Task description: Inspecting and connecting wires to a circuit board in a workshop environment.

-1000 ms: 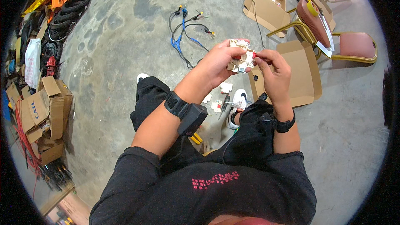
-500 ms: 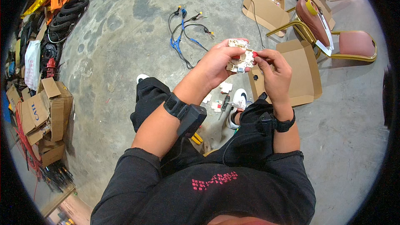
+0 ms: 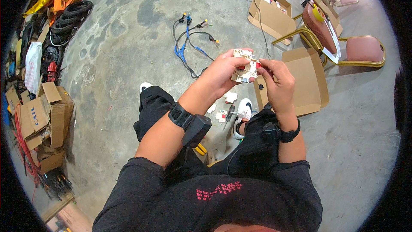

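My left hand (image 3: 219, 72) grips a white plastic housing (image 3: 245, 77) with cut-outs, its thumb lying over the front. At the housing's right edge, my right hand (image 3: 281, 87) pinches a small red piece (image 3: 258, 65) between thumb and fingers. The piece touches the housing; how deep it sits is hidden by the fingertips. Below the hands, on the concrete floor, lie a white plastic part (image 3: 230, 97) and another white part with a red patch (image 3: 221, 115). A screwdriver (image 3: 229, 114) is beside them, close to my shoe.
A black and blue cable harness (image 3: 188, 43) spreads over the floor ahead. An open cardboard box (image 3: 305, 75) stands to the right, with another box (image 3: 274, 19) farther off and a padded chair (image 3: 365, 50) beyond. Torn cartons (image 3: 60, 118) and tyres (image 3: 73, 19) pile up at left.
Both hands have shifted slightly left and down in the picture with the housing. The right fingers are still at the red piece. The whole view has shifted a little.
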`<state>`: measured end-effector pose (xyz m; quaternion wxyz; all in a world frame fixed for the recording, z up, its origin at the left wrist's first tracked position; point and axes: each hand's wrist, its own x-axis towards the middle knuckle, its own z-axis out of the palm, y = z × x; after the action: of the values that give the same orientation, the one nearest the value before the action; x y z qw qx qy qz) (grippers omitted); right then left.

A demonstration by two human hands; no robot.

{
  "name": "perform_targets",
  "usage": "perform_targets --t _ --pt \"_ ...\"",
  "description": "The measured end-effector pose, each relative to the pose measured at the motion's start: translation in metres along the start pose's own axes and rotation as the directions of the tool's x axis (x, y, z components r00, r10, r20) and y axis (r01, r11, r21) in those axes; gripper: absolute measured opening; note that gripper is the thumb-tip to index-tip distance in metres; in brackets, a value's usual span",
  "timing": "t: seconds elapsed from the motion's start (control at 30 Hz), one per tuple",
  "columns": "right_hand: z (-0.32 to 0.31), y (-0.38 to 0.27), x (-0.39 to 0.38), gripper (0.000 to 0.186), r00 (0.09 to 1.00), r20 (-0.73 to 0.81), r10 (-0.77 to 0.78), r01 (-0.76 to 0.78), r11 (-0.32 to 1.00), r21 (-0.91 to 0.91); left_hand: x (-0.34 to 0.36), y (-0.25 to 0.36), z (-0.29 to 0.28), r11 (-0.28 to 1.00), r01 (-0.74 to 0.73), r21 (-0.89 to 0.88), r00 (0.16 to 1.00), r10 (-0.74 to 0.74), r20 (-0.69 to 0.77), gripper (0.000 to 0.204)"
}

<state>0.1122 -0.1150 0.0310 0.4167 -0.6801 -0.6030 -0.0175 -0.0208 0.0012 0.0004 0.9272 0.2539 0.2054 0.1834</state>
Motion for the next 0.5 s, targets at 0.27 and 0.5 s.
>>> perform_targets --t 0.27,0.5 --pt "-0.0018 -0.0032 -0.0003 0.018 1.0 0.017 -0.001 0.001 1.0 -0.001 -0.0017 0.0001 0.0026 1.0 -0.005 -0.01 1.0 0.005 -0.012 0.032" --pt "0.0013 0.0012 -0.0036 0.015 0.998 -0.043 0.048 -0.044 0.995 0.09 0.0026 -0.003 -0.0023 1.0 -0.014 -0.008 1.0 0.014 0.025 0.038"
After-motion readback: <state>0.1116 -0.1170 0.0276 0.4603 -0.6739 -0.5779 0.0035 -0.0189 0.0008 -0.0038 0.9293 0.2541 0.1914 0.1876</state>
